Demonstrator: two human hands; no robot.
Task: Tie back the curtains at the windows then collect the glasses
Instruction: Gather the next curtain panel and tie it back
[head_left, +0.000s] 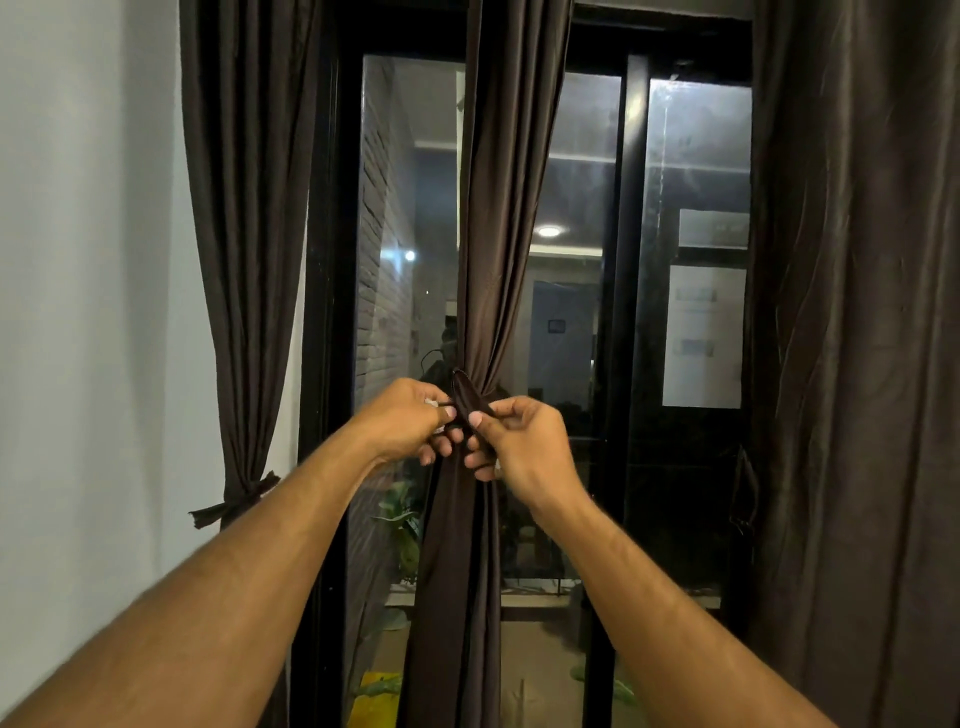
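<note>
Up close, I see both forearms reaching forward from the bottom corners and meeting at the middle curtain (498, 234). My left hand (410, 423) has its fingers curled, thumb and forefinger pinching one end of the dark tie band (466, 397). My right hand (519, 441) pinches the other end between thumb and forefinger, its remaining fingers curled under. The band wraps the gathered cloth at its narrowest point, a loop of it standing up just above my fingertips, and the two hands almost touch. Below that, the curtain hangs straight down. Further left, the left curtain (249, 234) is already cinched by a knotted tie (236, 501) beside the white wall (78, 312). On the right, the right curtain (857, 364) hangs loose. Behind them stands the black-framed window (631, 312), its glass showing reflections. I see no glasses here.
</note>
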